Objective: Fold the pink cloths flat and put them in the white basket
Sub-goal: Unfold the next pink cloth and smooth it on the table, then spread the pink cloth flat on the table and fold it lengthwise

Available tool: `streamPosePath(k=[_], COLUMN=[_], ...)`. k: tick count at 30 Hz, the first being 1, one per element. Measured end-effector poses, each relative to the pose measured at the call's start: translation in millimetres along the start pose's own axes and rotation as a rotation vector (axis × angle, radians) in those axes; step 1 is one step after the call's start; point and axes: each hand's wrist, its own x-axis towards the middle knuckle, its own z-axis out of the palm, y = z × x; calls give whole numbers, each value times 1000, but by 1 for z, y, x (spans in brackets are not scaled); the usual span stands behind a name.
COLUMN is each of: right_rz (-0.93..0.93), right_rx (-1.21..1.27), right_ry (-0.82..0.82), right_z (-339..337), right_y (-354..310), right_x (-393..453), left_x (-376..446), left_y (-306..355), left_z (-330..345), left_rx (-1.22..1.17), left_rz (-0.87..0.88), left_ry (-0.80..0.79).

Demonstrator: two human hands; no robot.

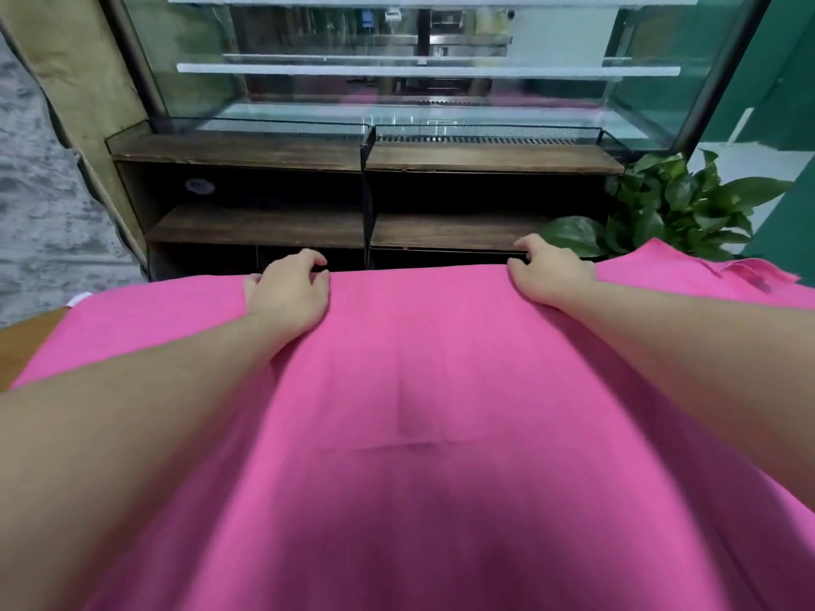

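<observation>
A large pink cloth (419, 412) fills most of the view, spread out toward the viewer and running off the bottom and both lower sides, so its full outline cannot be seen. Faint crease lines cross near its middle. What it lies on is almost wholly covered; only a sliver of a brown wooden surface (26, 341) shows at the left edge. Beyond the cloth stands a glass display case (419, 72) over dark wooden shelves (264, 227), their lower parts hidden behind the cloth's far edge. A leafy green plant (670, 209) sits at the right, partly cut off by the cloth. At the far right a second bit of pink fabric (745, 275) lies rumpled; whether it is a separate cloth or a turned corner is hard to tell. The left hand (289, 297) grips the cloth's far edge, fingers curled over it. The right hand (547, 273) holds the same edge further right, fingertips hooked over the hem. A small white patch (79, 298) peeks out at the left; too little shows to name it
</observation>
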Motion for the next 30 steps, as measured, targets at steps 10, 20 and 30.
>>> streamPosePath(k=[10, 20, 30], right_rz=[-237, -376, -528], right_rx=[-121, -128, -200], right_ry=[-92, -226, -268], right_z=[-18, -22, -24], right_y=[-3, -18, -10], right_x=[-95, -260, -395], left_x=[-121, -257, -375], left_y=[2, 30, 19], left_z=[-30, -66, -92], left_rx=[211, 119, 338], left_rz=[125, 24, 78], left_ry=[-317, -339, -327])
